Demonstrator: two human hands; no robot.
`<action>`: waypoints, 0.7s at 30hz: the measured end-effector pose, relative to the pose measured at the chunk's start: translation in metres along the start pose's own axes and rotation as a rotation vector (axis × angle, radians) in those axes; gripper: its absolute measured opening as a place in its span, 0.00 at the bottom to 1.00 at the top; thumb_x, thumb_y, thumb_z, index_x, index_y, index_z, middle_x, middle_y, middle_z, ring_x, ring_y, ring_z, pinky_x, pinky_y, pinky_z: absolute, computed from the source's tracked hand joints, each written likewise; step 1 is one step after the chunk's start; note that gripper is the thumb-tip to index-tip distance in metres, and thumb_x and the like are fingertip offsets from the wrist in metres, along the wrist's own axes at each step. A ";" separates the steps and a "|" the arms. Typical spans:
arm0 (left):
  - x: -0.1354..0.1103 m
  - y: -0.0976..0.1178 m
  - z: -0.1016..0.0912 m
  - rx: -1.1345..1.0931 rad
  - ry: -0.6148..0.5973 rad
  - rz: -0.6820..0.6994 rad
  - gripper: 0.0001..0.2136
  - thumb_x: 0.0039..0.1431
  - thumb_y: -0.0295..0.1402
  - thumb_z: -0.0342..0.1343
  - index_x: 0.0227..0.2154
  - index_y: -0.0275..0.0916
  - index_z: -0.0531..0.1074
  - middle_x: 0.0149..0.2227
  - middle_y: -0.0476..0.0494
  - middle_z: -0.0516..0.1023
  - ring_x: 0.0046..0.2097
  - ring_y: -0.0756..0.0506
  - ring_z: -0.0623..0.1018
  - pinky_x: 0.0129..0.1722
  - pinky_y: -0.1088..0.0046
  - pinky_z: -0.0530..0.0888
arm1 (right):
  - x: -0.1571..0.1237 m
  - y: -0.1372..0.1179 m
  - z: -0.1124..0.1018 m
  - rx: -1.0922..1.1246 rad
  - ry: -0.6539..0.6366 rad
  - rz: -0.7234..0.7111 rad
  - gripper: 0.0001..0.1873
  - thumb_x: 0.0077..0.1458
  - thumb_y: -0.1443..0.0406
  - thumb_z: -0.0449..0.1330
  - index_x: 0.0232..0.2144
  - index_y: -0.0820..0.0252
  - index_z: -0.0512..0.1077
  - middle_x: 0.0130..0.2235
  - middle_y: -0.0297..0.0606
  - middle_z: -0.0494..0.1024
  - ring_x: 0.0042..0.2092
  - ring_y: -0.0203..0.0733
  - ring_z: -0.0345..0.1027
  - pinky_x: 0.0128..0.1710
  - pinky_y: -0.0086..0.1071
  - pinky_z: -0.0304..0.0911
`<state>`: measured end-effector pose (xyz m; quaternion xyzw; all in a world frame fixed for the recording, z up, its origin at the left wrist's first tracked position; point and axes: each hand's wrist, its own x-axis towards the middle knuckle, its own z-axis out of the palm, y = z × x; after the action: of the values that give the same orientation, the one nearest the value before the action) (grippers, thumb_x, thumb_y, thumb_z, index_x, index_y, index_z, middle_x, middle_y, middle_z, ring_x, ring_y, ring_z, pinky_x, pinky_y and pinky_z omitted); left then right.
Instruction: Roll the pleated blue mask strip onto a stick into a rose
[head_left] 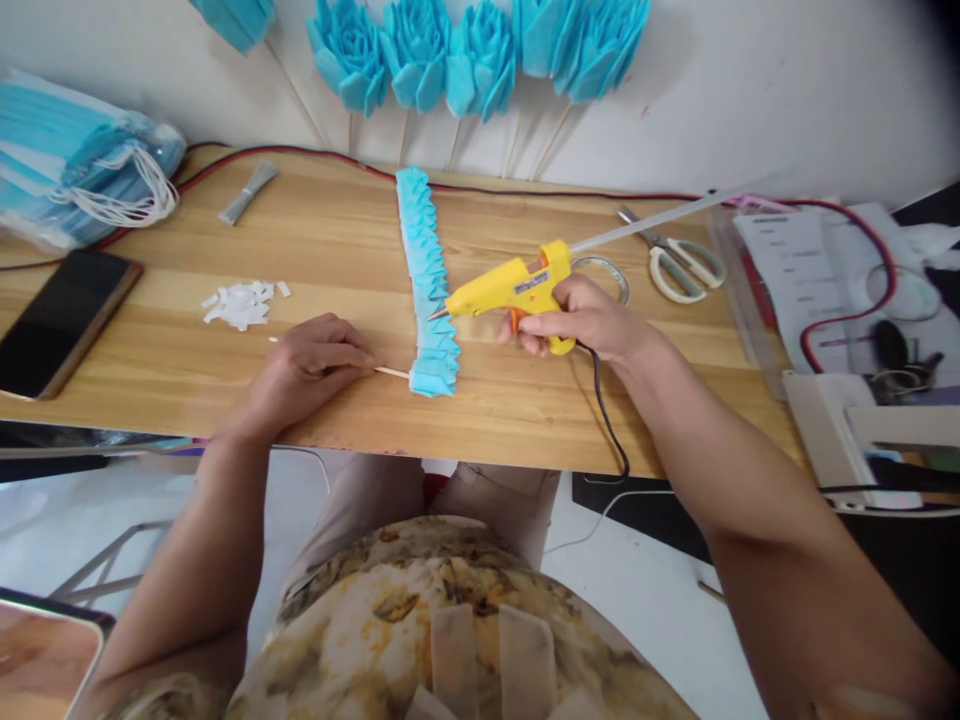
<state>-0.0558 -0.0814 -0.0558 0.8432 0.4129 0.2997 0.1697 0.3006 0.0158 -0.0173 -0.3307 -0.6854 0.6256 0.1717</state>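
Observation:
Between the closed fingers of my left hand (315, 360) is a thin wooden stick (391, 372). Its tip meets the near end of a pleated blue strip (424, 260), which lies lengthwise away from me on the table and looks rolled around the stick there. My right hand (577, 318) is wrapped round a yellow hot glue gun (517, 283), with fingers near its orange trigger. The gun's nozzle points left, over the strip's lower half. A long clear glue stick (645, 222) sticks out of the gun's back.
Several blue flowers on sticks (416, 55) lean on the wall. Small white pieces (240, 304), a phone (64, 320), bagged blue masks (75, 160) and a bundle of grey strips (249, 192) lie left. Scissors (679, 265) and a tape roll (611, 275) lie right. A cable (600, 400) hangs from the gun.

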 end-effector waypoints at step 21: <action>0.000 0.000 0.000 -0.017 0.004 0.008 0.08 0.71 0.31 0.59 0.38 0.45 0.83 0.37 0.45 0.81 0.39 0.46 0.78 0.39 0.71 0.72 | 0.001 0.005 -0.007 -0.141 -0.219 0.012 0.13 0.59 0.56 0.67 0.35 0.61 0.80 0.27 0.33 0.77 0.28 0.31 0.68 0.25 0.25 0.63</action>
<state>-0.0556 -0.0819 -0.0559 0.8428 0.4072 0.3055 0.1746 0.3064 0.0217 -0.0215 -0.2759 -0.7405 0.6090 0.0686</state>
